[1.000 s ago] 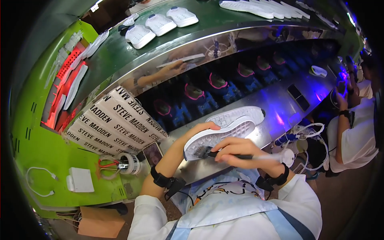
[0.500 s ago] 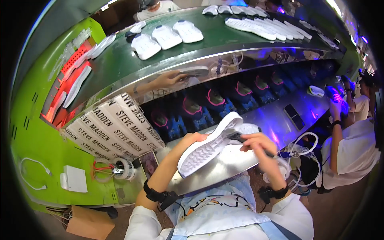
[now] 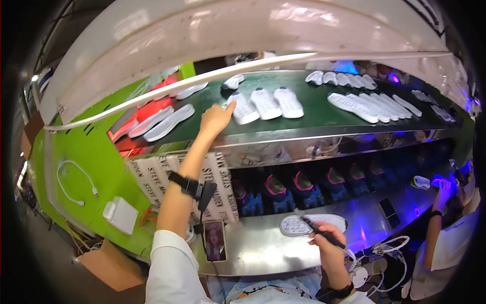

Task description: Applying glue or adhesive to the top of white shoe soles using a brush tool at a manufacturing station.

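My left hand stretches over the green surface, its thumb and fingers apart at the left edge of a white shoe sole. The nearest of three soles in a row, it lies flat; whether my thumb touches it is hard to tell. My right hand is closed round a black pen-shaped tool with a thin tip. Under that tip, another white sole lies on the metal bench, its patterned face up.
Further soles rest by red trays at the left and in rows at the right. Below the shelf stand several dark, pink-trimmed pieces. A phone, a white block and cables surround the bench. A co-worker's hand works at right.
My left hand has left the sole it held and moved up to the row on the green surface. My right hand still holds the tool, now lower. The view has tilted up.
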{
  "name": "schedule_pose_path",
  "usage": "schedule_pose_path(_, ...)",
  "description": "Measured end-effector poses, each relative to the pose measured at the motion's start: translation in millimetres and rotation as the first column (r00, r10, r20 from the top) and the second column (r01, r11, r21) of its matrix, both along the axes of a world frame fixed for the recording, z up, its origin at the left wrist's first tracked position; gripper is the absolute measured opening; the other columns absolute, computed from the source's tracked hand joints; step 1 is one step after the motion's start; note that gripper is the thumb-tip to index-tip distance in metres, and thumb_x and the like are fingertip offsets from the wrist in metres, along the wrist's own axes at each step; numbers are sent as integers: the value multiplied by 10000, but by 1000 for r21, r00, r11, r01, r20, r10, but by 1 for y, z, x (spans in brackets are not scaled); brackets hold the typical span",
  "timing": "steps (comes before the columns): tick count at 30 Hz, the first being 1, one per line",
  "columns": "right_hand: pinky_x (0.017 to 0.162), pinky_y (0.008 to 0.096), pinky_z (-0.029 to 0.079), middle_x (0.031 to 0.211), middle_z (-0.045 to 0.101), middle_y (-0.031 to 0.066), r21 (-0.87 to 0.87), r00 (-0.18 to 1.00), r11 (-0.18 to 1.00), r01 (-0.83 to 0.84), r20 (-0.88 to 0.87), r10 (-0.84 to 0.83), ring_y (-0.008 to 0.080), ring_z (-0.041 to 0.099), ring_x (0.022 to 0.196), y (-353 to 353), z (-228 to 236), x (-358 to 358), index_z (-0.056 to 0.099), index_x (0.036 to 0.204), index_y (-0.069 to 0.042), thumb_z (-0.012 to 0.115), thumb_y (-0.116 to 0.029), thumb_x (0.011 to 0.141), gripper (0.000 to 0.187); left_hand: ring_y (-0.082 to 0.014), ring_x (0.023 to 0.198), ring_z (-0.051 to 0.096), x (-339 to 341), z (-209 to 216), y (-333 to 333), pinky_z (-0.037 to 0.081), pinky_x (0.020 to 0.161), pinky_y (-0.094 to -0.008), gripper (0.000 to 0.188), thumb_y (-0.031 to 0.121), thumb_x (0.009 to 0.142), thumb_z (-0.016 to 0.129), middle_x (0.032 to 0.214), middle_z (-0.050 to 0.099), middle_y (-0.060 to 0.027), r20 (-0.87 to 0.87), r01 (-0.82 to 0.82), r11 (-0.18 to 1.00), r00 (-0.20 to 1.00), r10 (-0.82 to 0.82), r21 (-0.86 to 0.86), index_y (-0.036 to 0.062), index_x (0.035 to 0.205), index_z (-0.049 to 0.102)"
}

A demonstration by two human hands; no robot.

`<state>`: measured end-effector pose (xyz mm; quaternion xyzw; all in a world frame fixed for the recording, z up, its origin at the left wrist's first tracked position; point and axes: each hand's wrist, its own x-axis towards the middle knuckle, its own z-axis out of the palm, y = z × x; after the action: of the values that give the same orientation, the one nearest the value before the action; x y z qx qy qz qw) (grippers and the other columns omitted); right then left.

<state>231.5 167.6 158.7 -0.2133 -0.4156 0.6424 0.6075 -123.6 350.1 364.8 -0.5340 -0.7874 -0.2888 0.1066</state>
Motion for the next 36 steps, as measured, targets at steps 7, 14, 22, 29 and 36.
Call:
schedule_pose_path(7,671,310,531,916,642,169,-114,998,992,-43,35,48,214,637,746,-2,-14,18,600,1016,41,592,73,802,217,-161,734,542,-23,-28,23,563,679,-361,175,159,843,563,809,509,-58,774,177,886,435,-461,428,10,933,549)
schedule_pose_path(14,677,312,477,945,633,170,-160,968,972,-171,-212,135,189,586,723,8,-19,30,596,1024,20,604,42,812,213,-271,1049,596,57,-116,-148,476,933,-371,597,269,782,548,1134,592,-195,643,61,671,-359,-676,739,-43,1280,446)
schedule_pose_path(22,652,313,483,1121,602,239,-132,899,892,-432,16,438,196,593,720,-5,-23,12,613,1003,16,607,45,795,210,-340,1161,520,133,-270,-158,447,943,-364,586,122,811,612,1363,427,-201,566,726,666,481,-670,170,21,1355,419)
schedule_pose_path(29,768,278,507,966,667,115,393,802,914,106,510,-312,182,646,848,-3,-39,-16,649,1004,-3,665,-13,795,210,-351,981,622,159,-315,-201,523,834,-469,649,546,958,233,1203,561,-216,477,359,761,-876,74,541,59,1361,382)
schedule_pose_path(36,772,286,516,1009,666,137,383,798,924,-11,560,-223,206,663,879,2,-22,-26,652,989,-1,657,-42,809,184,-345,1006,600,158,-299,-197,515,856,-455,647,553,941,286,1197,568,-176,415,89,903,-904,-104,421,45,1315,430)
